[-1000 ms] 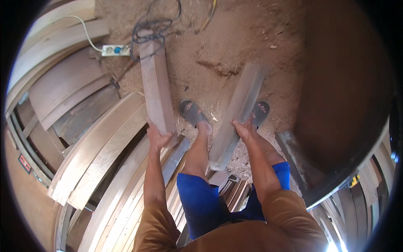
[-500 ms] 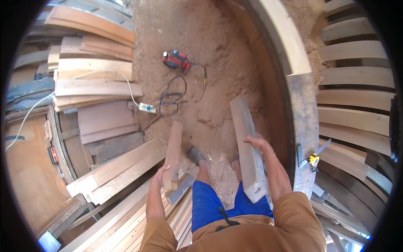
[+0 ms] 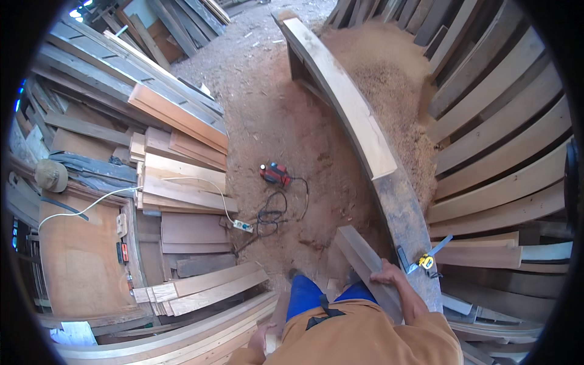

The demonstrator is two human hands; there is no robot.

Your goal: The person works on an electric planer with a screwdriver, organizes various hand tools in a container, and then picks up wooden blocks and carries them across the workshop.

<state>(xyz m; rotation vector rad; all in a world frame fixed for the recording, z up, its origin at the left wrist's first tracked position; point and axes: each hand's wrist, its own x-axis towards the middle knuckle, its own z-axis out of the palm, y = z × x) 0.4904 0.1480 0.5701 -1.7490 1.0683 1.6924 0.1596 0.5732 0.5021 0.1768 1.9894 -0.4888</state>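
My right hand (image 3: 388, 274) grips a thick greyish wooden beam (image 3: 360, 250), which slants from the floor area up along my right thigh. Low in the view, my left hand (image 3: 260, 336) is closed on the edge of a shorter brown wooden board (image 3: 280, 311), partly hidden by my shirt. To the right of the beam runs a long workbench (image 3: 398, 204). On it lie a try square (image 3: 410, 263) with a metal blade and a yellow tape measure (image 3: 426, 261).
A red power tool (image 3: 275, 174) with a coiled black cable (image 3: 272, 213) lies on the dusty floor, beside a white power strip (image 3: 243, 225). Stacked planks (image 3: 188, 188) line the left, and leaning boards (image 3: 493, 164) the right. A long pale plank (image 3: 344, 91) rests on the bench.
The view has tilted up, showing more of the bench and far floor. Both hands, still on their wood pieces, now appear lower in the picture.
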